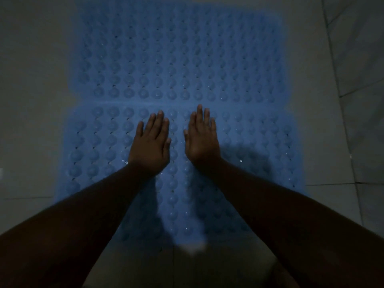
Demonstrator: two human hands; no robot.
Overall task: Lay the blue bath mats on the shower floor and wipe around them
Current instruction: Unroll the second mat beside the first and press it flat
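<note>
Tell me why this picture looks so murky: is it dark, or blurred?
Head view: the light is dim, so colours look dull; the far mat is soft at its edges, the near mat crisper; the right hand casts a shadow rightwards; tile lines on the floor curve slightly.

- The near mat (259, 142), closest to me: mid blue, covered in regular rows of round bumps with small dark holes between them.
- The far mat (176, 48): same blue, same bump-and-hole grid.
- The floor (31, 100) I see around them: pale grey tiles, thin dark grout lines (332, 184).
</note>
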